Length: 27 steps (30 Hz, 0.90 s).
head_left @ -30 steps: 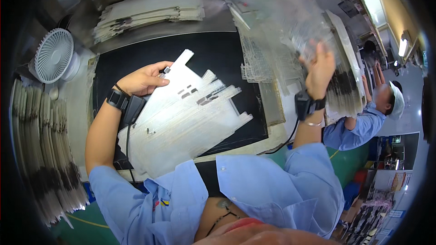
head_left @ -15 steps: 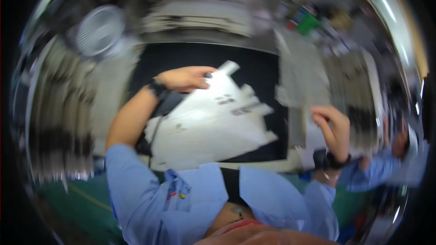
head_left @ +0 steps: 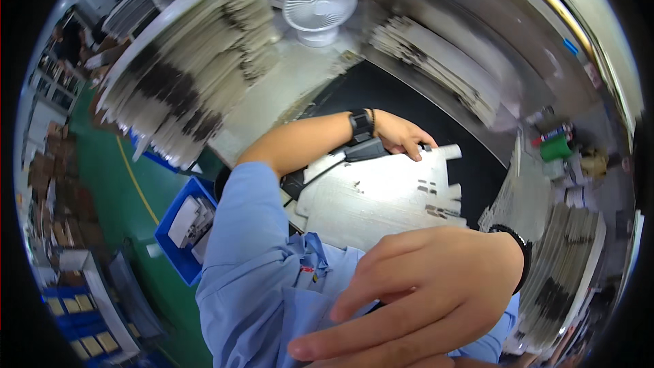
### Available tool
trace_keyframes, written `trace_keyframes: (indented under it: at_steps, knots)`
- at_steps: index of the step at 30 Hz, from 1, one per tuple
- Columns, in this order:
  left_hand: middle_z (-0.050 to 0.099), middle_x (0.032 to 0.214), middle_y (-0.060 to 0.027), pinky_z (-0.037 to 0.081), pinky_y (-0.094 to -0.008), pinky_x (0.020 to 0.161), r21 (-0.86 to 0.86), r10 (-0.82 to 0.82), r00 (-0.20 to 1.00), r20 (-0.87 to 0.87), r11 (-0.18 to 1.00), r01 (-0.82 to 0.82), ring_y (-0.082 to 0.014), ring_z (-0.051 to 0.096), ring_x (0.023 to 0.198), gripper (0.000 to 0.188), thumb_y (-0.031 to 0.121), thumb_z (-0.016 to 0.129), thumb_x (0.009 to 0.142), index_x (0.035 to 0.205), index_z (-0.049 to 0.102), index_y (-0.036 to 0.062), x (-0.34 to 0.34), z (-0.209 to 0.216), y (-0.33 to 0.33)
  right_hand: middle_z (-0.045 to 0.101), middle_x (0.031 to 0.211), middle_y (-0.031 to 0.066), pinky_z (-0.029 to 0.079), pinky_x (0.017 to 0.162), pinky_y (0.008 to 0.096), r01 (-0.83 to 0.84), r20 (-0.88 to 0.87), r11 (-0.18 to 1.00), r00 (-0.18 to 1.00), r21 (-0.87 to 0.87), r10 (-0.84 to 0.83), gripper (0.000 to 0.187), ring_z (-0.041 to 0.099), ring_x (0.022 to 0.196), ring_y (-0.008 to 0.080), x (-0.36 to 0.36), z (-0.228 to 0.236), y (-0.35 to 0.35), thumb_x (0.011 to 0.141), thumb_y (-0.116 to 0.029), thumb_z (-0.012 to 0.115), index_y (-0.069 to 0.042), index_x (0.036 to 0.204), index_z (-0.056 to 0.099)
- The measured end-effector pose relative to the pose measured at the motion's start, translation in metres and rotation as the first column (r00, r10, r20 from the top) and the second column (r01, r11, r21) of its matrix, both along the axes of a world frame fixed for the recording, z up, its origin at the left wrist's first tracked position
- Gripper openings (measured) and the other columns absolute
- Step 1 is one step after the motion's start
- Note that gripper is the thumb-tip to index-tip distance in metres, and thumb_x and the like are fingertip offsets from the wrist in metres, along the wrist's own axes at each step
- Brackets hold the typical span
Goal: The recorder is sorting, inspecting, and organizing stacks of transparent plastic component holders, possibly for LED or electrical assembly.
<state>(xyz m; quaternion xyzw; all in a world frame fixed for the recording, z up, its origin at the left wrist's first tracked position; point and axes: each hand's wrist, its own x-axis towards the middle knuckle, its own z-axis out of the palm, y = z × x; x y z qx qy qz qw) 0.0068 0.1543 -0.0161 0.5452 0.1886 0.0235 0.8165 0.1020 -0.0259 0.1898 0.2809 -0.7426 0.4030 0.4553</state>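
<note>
My left hand (head_left: 400,134) grips the far edge of a flat whitish sheet (head_left: 371,194), thumb and fingers at its corner. Tabs and small slots line the sheet's right side. A small dark thing shows at the fingertips, too small to name. Below my left wrist lies a black device (head_left: 364,150) with a cable. My right hand (head_left: 429,293) is raised close in front of the sheet's near part, its fingers stretched and apart, with nothing seen in it. It hides the near right part of the sheet.
A black work surface (head_left: 415,105) lies under the sheet. Stacks of similar sheets stand at the left (head_left: 197,68), the back (head_left: 436,68) and the right (head_left: 562,272). A white fan (head_left: 319,3) stands at the back left. A blue bin (head_left: 178,232) holding pale pieces sits by the green floor (head_left: 112,211).
The whole view has turned, so the fan and left stack now lie farther right and up. My right hand has come from the right side up close to the camera. My left hand still holds the sheet.
</note>
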Motion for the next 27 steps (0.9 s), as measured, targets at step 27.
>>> trace_keyframes:
  at_steps: [27]
  knots:
    - [0.057,0.121,-0.0123,0.054,-0.0268,0.087,-0.114,0.047,0.984,0.172,0.993,-0.028,-0.0157,0.061,0.107,0.07,0.001,0.071,0.081,0.139,0.032,0.0007,-0.009,-0.001,-0.013,0.062,0.066,0.002,0.031,0.047,0.016,0.881,0.895,0.201,0.444,-0.428,-0.038,0.032,0.043,0.051,0.0023,0.159,-0.177,0.129,0.095,-0.025,0.059,0.0,0.077,0.066]
